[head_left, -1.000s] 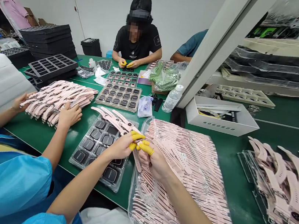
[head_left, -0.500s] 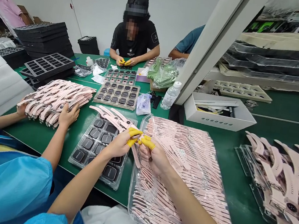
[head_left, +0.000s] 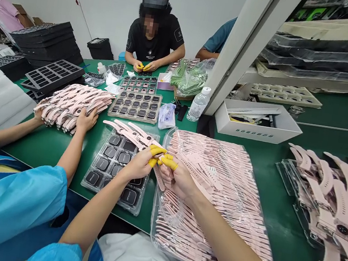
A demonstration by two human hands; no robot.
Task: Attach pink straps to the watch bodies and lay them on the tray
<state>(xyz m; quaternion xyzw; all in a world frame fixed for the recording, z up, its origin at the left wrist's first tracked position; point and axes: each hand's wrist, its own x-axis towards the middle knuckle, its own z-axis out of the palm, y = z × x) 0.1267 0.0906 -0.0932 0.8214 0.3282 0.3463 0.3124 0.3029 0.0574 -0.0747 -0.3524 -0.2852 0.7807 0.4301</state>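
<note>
My left hand (head_left: 144, 161), with yellow finger covers, pinches a pink watch strap (head_left: 158, 176) near the middle of the view. Beside it, fingertips almost touching, my right hand (head_left: 176, 172) closes on the same strap; its joined end is hidden by the fingers. More pink watches with straps (head_left: 128, 132) lie to the left, over a clear tray of black square watch faces (head_left: 102, 163). Under my right hand and forearm spreads a plastic-wrapped tray packed with pink straps (head_left: 213, 222). Several loose straps (head_left: 199, 166) rest on top of it.
At left, a co-worker's hands (head_left: 86, 120) hold a stack of pink watches (head_left: 74, 105). A bottle (head_left: 199, 104), a white box (head_left: 256, 131) and a slanted post (head_left: 247, 41) stand beyond. Strapped watches (head_left: 341, 206) lie on trays at right. Another person (head_left: 155, 33) sits opposite.
The co-worker's hands and the stack of pink watches have shifted a little to the right. The view has tilted slightly. My hands stay together on the strap.
</note>
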